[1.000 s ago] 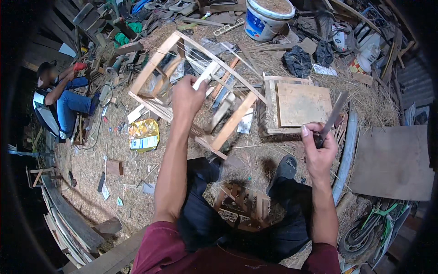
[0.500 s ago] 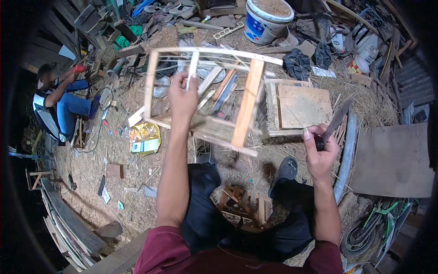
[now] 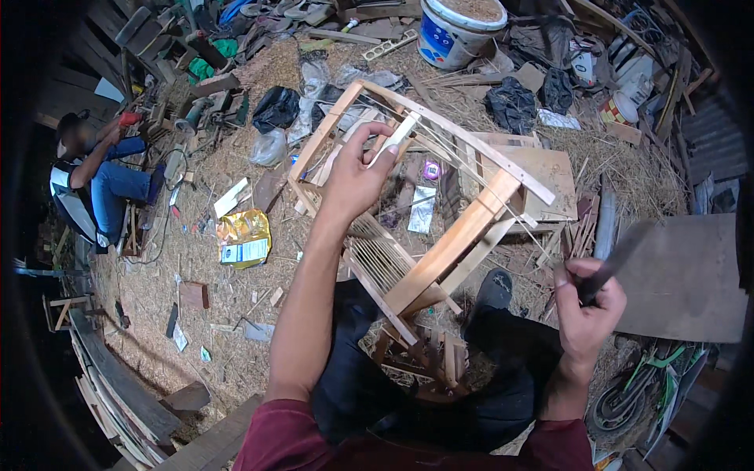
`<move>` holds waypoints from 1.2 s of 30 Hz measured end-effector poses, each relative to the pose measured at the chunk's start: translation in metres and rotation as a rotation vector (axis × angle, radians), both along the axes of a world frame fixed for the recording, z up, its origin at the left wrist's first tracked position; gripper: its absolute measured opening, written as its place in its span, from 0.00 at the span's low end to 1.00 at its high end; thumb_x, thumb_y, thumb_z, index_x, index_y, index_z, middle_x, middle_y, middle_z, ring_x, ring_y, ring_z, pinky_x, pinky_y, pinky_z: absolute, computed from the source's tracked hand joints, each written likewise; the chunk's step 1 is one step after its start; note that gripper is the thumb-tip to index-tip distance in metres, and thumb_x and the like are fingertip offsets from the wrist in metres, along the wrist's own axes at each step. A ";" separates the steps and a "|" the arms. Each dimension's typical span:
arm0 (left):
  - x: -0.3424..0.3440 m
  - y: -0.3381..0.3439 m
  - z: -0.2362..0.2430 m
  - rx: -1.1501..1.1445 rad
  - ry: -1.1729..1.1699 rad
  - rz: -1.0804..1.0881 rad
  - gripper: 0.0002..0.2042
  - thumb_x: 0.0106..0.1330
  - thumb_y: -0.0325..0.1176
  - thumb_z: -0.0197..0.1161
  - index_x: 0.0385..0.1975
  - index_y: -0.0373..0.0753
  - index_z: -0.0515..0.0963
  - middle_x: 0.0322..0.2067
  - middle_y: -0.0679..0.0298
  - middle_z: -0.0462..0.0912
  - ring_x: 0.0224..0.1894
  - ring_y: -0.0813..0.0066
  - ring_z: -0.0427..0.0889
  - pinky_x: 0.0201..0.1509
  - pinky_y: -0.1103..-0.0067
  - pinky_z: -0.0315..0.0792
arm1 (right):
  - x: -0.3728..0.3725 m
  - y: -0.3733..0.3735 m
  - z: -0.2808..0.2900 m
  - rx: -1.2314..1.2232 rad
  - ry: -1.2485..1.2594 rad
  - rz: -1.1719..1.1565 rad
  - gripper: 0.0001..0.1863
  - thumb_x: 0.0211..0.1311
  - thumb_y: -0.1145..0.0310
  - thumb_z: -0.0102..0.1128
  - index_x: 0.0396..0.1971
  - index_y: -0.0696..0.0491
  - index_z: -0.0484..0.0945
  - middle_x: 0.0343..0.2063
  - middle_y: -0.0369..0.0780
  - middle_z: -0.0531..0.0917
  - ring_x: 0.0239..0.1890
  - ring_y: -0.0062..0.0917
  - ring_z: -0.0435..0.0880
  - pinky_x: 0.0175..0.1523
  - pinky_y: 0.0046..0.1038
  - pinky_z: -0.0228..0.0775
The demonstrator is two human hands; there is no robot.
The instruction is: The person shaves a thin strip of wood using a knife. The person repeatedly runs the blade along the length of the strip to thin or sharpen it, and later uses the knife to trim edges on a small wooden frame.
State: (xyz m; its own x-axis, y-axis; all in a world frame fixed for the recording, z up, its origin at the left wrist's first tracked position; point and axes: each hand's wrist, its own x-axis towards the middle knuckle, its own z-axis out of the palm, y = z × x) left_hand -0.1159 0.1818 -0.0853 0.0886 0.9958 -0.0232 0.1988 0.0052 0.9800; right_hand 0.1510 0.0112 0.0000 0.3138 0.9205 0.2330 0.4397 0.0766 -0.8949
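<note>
A light wooden frame (image 3: 463, 235), with thin parallel rods along one side, is held tilted in front of me. My left hand (image 3: 363, 169) has its fingers wrapped on a pale slat (image 3: 405, 129) near the top of this frame. Off to the right, my right hand (image 3: 589, 302) grips a dark-bladed knife (image 3: 613, 259), its blade pointing up and away from the frame, blurred by motion. Behind the frame, a wooden box with a board on top (image 3: 546, 177) is partly hidden.
Another person (image 3: 110, 180) sits at the left, holding a red object. Around lie a white bucket (image 3: 455, 35), black bags (image 3: 506, 106), a gold packet (image 3: 243, 235), scrap wood, a cardboard sheet (image 3: 675, 275) and a green bicycle (image 3: 636, 392). My feet and legs are below.
The frame has turned and shifted right, now overlapping the box. My left hand moved right with it. My right hand with the knife moved right and down.
</note>
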 end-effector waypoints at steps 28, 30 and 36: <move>0.030 -0.003 0.007 -0.221 0.056 -0.140 0.12 0.66 0.32 0.60 0.49 0.46 0.74 0.16 0.79 0.65 0.17 0.90 0.59 0.19 0.85 0.48 | 0.020 -0.006 -0.003 -0.153 0.007 -0.021 0.05 0.51 0.80 0.65 0.24 0.59 0.77 0.20 0.31 0.78 0.22 0.09 0.70 0.27 0.15 0.61; 0.027 -0.003 0.005 -0.183 0.102 -0.125 0.12 0.65 0.32 0.61 0.48 0.45 0.74 0.17 0.79 0.66 0.17 0.89 0.59 0.20 0.84 0.49 | 0.019 -0.007 -0.003 -0.172 0.034 -0.044 0.04 0.51 0.80 0.65 0.24 0.59 0.77 0.20 0.30 0.78 0.22 0.09 0.70 0.27 0.15 0.61; 0.023 -0.003 -0.005 -0.152 0.091 -0.102 0.11 0.65 0.32 0.62 0.45 0.44 0.75 0.15 0.80 0.64 0.18 0.90 0.59 0.21 0.84 0.50 | 0.019 -0.008 -0.006 -0.182 0.044 -0.041 0.04 0.52 0.79 0.65 0.23 0.58 0.77 0.19 0.28 0.76 0.21 0.08 0.68 0.26 0.15 0.58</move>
State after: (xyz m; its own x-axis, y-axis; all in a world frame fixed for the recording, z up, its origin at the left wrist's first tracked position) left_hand -0.0927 0.1790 -0.0902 0.1800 0.9662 -0.1847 0.2936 0.1264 0.9475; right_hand 0.1704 0.0032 -0.0057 0.3580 0.9324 0.0495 0.3996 -0.1051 -0.9106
